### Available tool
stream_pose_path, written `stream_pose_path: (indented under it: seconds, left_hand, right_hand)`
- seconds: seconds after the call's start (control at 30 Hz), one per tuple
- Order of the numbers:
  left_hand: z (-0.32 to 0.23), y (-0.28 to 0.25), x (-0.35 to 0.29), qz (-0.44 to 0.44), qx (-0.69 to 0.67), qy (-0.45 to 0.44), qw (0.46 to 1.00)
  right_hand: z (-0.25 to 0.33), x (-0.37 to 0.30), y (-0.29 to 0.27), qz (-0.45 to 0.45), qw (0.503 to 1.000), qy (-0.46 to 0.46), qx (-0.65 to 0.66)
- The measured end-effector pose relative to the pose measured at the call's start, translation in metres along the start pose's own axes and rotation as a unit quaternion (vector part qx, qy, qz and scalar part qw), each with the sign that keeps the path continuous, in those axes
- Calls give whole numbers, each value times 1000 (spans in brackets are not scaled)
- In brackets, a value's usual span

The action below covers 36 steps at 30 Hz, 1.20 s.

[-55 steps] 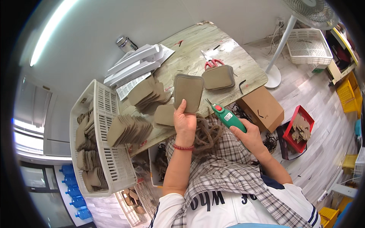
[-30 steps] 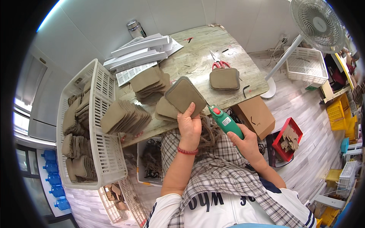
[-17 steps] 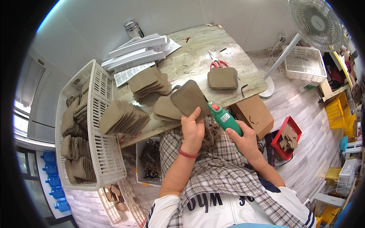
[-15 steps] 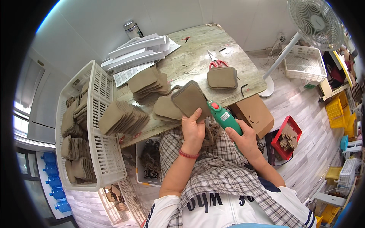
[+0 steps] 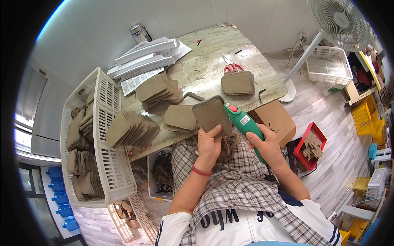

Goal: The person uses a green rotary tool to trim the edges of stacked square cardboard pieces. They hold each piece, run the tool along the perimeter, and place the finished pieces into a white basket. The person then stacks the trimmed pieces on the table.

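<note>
My left hand (image 5: pixel 208 146) grips a brown padded fabric piece (image 5: pixel 210 116) with rounded corners by its lower edge, thumb on top. A dark trim runs along the piece's border. In my right hand (image 5: pixel 267 143) is a green handheld electric cutter (image 5: pixel 241 119) with a red button, its head at the piece's upper right edge. The blade itself is too small to make out. A strip of trim (image 5: pixel 193 96) lies behind the piece. Close by on the table rest a similar flat piece (image 5: pixel 179 117), fanned stacks (image 5: pixel 132 128) of them, and a thicker pad (image 5: pixel 238 83).
Red-handled scissors (image 5: pixel 232 64) lie behind the thick pad on the worn table (image 5: pixel 209 49). Papers (image 5: pixel 143 59) and a metal flask (image 5: pixel 140 33) stand at the back. A white basket (image 5: pixel 117 164) of brown pieces is at left. Right are a cardboard box (image 5: pixel 276 119), red tray (image 5: pixel 301 153) and fan (image 5: pixel 340 20).
The held piece has shifted slightly right and down and turned more upright, its upper left edge coming away from the trim strip. The cutter stays at its right edge.
</note>
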State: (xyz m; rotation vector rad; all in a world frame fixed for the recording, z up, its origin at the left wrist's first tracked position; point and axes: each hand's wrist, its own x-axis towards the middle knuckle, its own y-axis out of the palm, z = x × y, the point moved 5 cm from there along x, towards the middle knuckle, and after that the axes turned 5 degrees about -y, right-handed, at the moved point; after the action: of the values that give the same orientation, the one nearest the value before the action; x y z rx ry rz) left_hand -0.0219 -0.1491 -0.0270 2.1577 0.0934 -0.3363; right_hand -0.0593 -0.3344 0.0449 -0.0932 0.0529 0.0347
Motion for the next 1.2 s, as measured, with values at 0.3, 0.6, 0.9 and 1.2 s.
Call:
stream_pose_path:
  seconds: [0.3,0.6,0.9,1.2]
  left_hand:
    - [-46,-28,-2,26,178,-78,981]
    - [-80,-33,-6,56,315,-164,933]
    - [-67,-32,-13,48,353,-209,911]
    - [-55,-36,-13,59,372,-259,889]
  right_hand:
    - [-1,-4,-25,65,997,8,-40]
    - [4,-11,-32,144,979,-16,-141]
    - [2,-12,-23,118,975,-39,-183]
    - [-4,-6,-13,132,981,-7,-146]
